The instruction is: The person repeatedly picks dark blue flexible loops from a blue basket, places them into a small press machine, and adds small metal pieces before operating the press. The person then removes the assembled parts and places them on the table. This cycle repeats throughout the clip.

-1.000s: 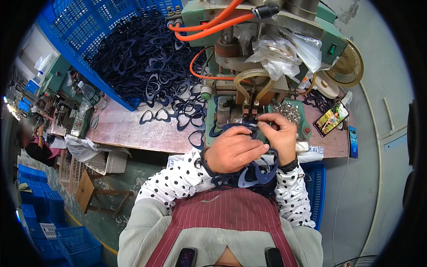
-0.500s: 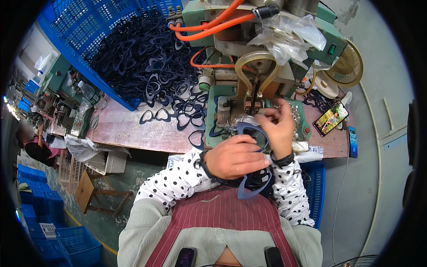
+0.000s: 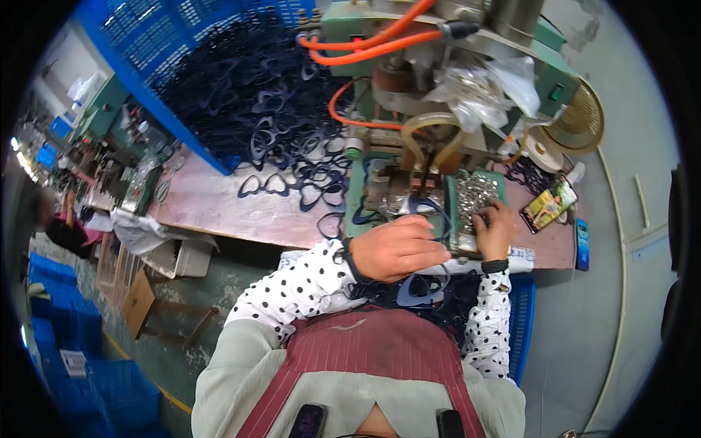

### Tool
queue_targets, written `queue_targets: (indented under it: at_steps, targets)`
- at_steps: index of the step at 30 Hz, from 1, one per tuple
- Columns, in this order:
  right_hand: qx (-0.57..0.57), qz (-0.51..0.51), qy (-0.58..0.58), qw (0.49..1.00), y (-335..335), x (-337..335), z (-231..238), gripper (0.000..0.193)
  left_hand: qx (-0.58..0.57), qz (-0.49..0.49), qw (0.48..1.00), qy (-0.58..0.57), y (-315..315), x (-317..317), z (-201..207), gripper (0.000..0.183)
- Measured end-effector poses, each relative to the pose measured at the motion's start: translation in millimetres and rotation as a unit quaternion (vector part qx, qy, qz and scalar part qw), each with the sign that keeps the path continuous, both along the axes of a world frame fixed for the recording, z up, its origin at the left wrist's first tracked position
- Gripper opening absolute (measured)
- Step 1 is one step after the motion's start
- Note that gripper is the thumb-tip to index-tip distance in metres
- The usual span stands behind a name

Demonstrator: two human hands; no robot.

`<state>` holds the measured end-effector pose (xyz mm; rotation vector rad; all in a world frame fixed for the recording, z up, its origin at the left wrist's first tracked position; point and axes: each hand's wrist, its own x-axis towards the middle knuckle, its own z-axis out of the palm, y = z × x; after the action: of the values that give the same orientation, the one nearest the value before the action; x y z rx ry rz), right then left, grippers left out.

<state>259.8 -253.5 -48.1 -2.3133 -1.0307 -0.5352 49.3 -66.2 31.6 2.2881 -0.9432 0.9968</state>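
My left hand (image 3: pixel 398 248) is closed around a dark blue, flat eyeglass-shaped frame (image 3: pixel 420 294). One loop of it rises toward the press head; the other hangs below my fingers. My right hand (image 3: pixel 496 230) is at the near right side of a green tray (image 3: pixel 453 219) of small shiny metal pieces (image 3: pixel 475 191). Its fingers are bent together among them, and whatever they pinch is too small to make out. The green press (image 3: pixel 423 179) stands just beyond my left hand, with metal bits on its bed. More dark frames (image 3: pixel 376 292) lie at my lap.
A blue crate (image 3: pixel 193 135) spills a heap of dark frames (image 3: pixel 270 109) onto the table (image 3: pixel 212 208) at left. Orange hoses (image 3: pixel 380 50) cross above the press. At right are a phone (image 3: pixel 549 204), a blue packet (image 3: pixel 582 244) and a fan (image 3: pixel 577 117). A blue basket (image 3: pixel 522 314) stands below the table.
My right hand has left the held frame and moved right and down to the tray of metal pieces. My left hand keeps hold of the frame, shifted slightly right. The whole view has shifted a little.
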Motion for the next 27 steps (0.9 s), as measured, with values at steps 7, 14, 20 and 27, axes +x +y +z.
queue_targets:
  at_steps: [7,14,20,27]
  targets:
    - [0.130,-0.004,0.038,0.991,0.6,10.2,-6.8,0.009,0.044,0.135,0.989,-0.041,-2.9,-16.4,-0.9,0.036]
    - [0.166,-0.052,0.044,0.984,0.2,6.7,-13.9,0.011,-0.079,0.606,0.786,-0.090,121.7,-62.3,-67.4,0.017]
    - [0.179,-0.058,0.058,0.980,7.3,7.1,-14.0,0.010,-0.201,0.790,0.514,0.266,245.7,-147.3,-155.0,0.049]
    - [0.183,-0.038,0.049,0.981,2.9,3.1,-2.1,0.008,-0.241,0.800,0.536,0.122,224.3,-135.8,-148.0,0.029]
